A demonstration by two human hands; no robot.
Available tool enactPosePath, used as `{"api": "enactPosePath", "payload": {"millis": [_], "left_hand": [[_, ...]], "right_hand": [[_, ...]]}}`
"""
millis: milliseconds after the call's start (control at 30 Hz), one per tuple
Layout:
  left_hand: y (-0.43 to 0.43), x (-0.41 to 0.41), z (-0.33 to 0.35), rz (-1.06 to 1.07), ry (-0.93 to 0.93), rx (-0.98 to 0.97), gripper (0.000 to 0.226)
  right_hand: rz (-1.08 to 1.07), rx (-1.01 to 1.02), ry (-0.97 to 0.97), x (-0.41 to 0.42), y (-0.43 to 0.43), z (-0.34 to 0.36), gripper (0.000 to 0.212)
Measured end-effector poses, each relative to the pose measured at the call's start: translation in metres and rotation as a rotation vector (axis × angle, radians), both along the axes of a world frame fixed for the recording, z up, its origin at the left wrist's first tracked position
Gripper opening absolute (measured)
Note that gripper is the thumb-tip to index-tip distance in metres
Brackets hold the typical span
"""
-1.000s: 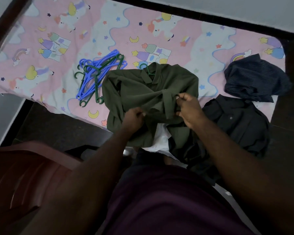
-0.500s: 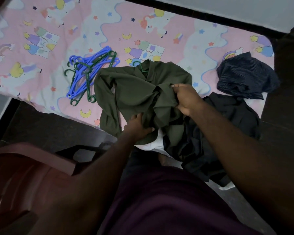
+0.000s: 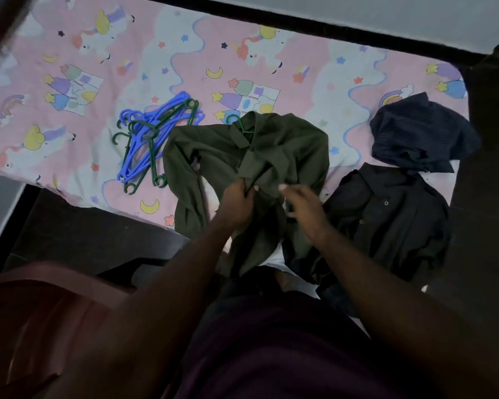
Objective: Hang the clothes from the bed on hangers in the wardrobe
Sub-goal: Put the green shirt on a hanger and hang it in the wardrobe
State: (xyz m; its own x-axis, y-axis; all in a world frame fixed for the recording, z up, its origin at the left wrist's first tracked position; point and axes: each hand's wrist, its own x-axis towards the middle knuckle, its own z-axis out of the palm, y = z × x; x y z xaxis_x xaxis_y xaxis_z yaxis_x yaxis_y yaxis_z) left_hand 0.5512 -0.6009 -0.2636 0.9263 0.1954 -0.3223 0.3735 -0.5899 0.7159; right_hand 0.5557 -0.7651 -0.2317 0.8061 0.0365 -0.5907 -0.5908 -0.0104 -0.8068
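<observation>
The bed (image 3: 69, 53) fills the upper frame, its pink cartoon sheet bare across the left and far side. Its near edge runs along a strip of dark floor, its right edge meets dark floor too, and a dark band separates its far edge from a pale wall. A reddish-brown chair (image 3: 41, 312) stands close at lower left, just short of the bed's near edge.

The green shirt (image 3: 285, 145) lies mid-bed, collar toward the wall, with its lower half and one sleeve hanging over the near edge. Just right of it, a black shirt (image 3: 386, 214) also spills over that edge. A navy garment (image 3: 415, 131) sits crumpled by the right edge, touching the black shirt. A bit of white cloth (image 3: 274, 257) shows below the green shirt.

A pile of blue and green hangers (image 3: 153, 136) lies just left of the green shirt.

The left hand (image 3: 238, 203) grips bunched fabric at the shirt's front. The right hand (image 3: 306, 208), blurred, hovers beside it with fingers loosely spread, holding nothing visible.

A green hook (image 3: 236, 122) pokes from the shirt's collar.
</observation>
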Motion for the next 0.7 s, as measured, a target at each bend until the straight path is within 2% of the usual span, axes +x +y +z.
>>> {"api": "enactPosePath", "payload": {"millis": [67, 100, 167, 267, 300, 333, 400, 467, 567, 633, 700], "left_hand": [[0.007, 0.004, 0.003, 0.017, -0.008, -0.066, 0.031], [0.009, 0.005, 0.007, 0.054, -0.006, -0.127, 0.03], [0.013, 0.006, 0.014, 0.157, 0.008, -0.281, 0.029], [0.018, 0.005, 0.013, 0.236, 0.084, -0.753, 0.042], [0.016, 0.002, 0.013, 0.219, 0.139, -0.83, 0.049], [0.014, 0.0, 0.01, 0.186, 0.19, -0.82, 0.054], [0.006, -0.006, 0.008, 0.133, 0.249, -0.603, 0.061], [0.008, -0.013, -0.001, 0.108, 0.238, -0.297, 0.067], [0.035, -0.023, -0.006, 0.207, 0.31, 0.116, 0.044], [0.065, -0.03, 0.004, 0.299, 0.309, 0.258, 0.029], [0.097, -0.031, 0.02, 0.381, 0.221, 0.338, 0.023]], "right_hand": [[0.255, 0.125, 0.075, 0.0, 0.017, -0.006, 0.012], [0.277, 0.12, 0.077, 0.007, 0.023, -0.011, 0.012], [0.173, 0.094, 0.091, 0.024, 0.031, -0.016, 0.005], [0.042, 0.145, 0.16, 0.042, 0.04, -0.02, 0.018], [0.026, 0.17, 0.179, 0.044, 0.042, -0.019, 0.02], [0.013, 0.189, 0.198, 0.044, 0.045, -0.02, 0.021], [-0.004, 0.221, 0.228, 0.043, 0.048, -0.022, 0.021], [-0.015, 0.224, 0.227, 0.043, 0.046, -0.023, 0.02], [-0.105, 0.187, 0.166, 0.056, 0.026, -0.016, 0.018], [-0.072, 0.122, 0.064, 0.072, -0.002, -0.009, 0.012], [0.091, -0.049, -0.095, 0.091, -0.043, 0.003, 0.016]]}}
